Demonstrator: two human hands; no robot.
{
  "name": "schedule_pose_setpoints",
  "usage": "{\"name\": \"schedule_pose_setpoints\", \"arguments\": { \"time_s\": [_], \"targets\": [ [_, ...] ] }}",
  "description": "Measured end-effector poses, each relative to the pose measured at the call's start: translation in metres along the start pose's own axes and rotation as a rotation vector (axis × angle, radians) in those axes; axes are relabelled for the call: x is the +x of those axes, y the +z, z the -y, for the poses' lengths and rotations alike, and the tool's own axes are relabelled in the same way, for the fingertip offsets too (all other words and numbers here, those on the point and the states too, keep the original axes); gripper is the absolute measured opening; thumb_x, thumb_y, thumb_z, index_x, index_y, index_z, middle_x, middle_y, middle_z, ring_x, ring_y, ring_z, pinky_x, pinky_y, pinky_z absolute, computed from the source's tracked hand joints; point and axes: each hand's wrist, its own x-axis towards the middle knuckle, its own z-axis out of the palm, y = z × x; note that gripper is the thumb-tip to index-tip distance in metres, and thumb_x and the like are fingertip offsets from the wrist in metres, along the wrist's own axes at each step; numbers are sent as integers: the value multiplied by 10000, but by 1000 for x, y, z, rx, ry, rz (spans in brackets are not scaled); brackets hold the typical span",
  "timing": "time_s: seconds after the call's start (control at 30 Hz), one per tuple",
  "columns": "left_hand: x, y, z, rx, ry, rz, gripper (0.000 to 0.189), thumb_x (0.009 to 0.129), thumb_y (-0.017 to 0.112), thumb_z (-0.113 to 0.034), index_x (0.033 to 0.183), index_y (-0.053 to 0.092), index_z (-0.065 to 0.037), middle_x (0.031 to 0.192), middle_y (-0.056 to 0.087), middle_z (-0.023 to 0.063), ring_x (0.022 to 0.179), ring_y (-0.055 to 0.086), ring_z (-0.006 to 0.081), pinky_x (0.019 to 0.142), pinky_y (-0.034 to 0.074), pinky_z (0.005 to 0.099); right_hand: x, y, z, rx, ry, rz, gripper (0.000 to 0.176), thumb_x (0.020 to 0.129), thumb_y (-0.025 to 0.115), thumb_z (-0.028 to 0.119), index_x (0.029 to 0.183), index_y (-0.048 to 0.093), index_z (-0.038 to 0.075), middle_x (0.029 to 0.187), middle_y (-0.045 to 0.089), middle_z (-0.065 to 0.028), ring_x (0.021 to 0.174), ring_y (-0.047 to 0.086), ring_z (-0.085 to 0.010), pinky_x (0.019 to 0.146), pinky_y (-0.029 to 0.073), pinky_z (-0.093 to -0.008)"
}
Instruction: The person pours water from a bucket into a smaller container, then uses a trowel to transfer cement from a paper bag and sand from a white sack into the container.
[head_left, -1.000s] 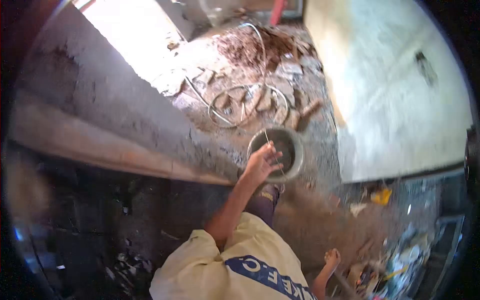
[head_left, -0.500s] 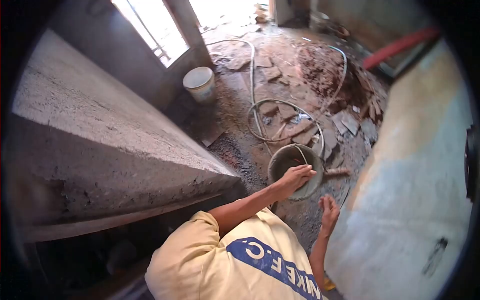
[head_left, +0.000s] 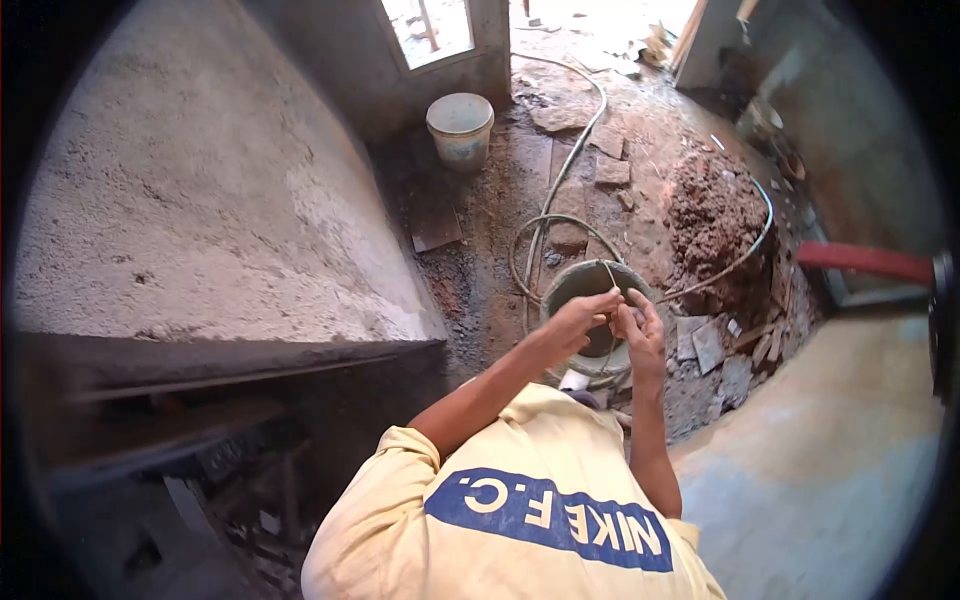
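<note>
A round bucket point(head_left: 552, 292) with a pale grey rim stands on the floor just ahead of my body. Over its mouth runs a thin handle point(head_left: 609, 272), which looks like cord or wire. My left hand point(head_left: 578, 325) pinches this handle above the opening. Close beside it, my right hand point(head_left: 642, 328) has its fingers bent and its fingertips at the same handle, meeting the left fingertips. Both hands cover much of the bucket's inside, so its contents cannot be made out.
A hose point(head_left: 575, 150) loops over the floor behind the bucket. A white bucket point(head_left: 460, 118) stands by the wall. A heap of reddish soil point(head_left: 710, 205) and broken slabs point(head_left: 708, 345) lie to the right. A rough concrete ledge point(head_left: 230, 220) juts in at the left.
My right hand has moved from beside the right wall to the bucket's handle, next to my left hand. The left hand stays at the handle. The camera view has turned.
</note>
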Motion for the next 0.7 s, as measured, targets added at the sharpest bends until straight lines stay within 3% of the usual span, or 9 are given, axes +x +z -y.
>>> {"name": "schedule_pose_setpoints", "arguments": {
  "time_s": [0.13, 0.2, 0.3, 0.4, 0.47, 0.53, 0.6, 0.7],
  "targets": [
    [36, -42, -21, 185, 393, -302, 435, 890, 568, -429, 1200, 580, -124, 1081, 591, -9, 954, 524, 140, 814, 404, 367, 77, -23, 21, -34, 62, 148, 399, 912, 597, 110, 1251, 454, -46, 835, 615, -28, 705, 565, -70, 651, 474, -203],
    [40, -63, -37, 43, 397, -585, 407, 887, 574, -427, 1145, 599, -112, 1044, 602, -7, 904, 542, 132, 792, 412, 370, 111, -22, 31, -61, 87, 168, 389, 910, 599, 111, 1241, 465, -44, 835, 617, -32, 714, 577, -78, 667, 491, -212],
    [59, -115, -49, -56, 309, -736, 394, 883, 577, -443, 1079, 608, -103, 1033, 607, 5, 915, 545, 135, 795, 413, 376, 163, -13, 37, -35, 115, 212, 382, 907, 602, 112, 1234, 476, -39, 842, 621, -43, 732, 598, -92, 693, 517, -231],
    [102, -159, -61, -63, 196, -739, 406, 878, 577, -466, 1053, 596, -100, 1042, 605, 21, 932, 550, 166, 809, 411, 397, 213, 8, 40, -15, 152, 229, 389, 905, 604, 114, 1237, 472, -41, 840, 619, -51, 733, 603, -98, 688, 530, -241],
    [131, -183, -83, -85, 120, -660, 506, 883, 524, -545, 1113, 572, -98, 1054, 606, 39, 946, 553, 210, 835, 403, 438, 249, 28, 43, -10, 175, 203, 386, 904, 606, 110, 1232, 474, -46, 826, 611, -47, 716, 593, -95, 671, 522, -232],
    [158, -205, -120, -97, 88, -642, 552, 888, 487, -583, 1135, 566, -96, 1058, 606, 42, 952, 554, 220, 854, 399, 454, 285, 48, 45, 10, 163, 207, 383, 906, 603, 110, 1231, 475, -46, 785, 594, -27, 667, 568, -84, 631, 504, -225],
    [174, -224, -157, -233, -115, -418, 642, 890, 394, -649, 1159, 563, -91, 1045, 606, 41, 956, 550, 220, 878, 398, 475, 317, 64, 49, -48, 174, 158, 363, 912, 597, 119, 1218, 491, -44, 734, 573, -10, 612, 533, -68, 573, 469, -217],
    [183, -235, -220, -262, -154, -380, 687, 890, 340, -674, 1161, 566, -85, 1033, 601, 34, 950, 546, 220, 893, 404, 477, 364, 84, 51, -63, 206, 117, 338, 924, 582, 141, 1200, 511, -42, 690, 554, 3, 581, 512, -58, 536, 440, -210]
  ]
}}
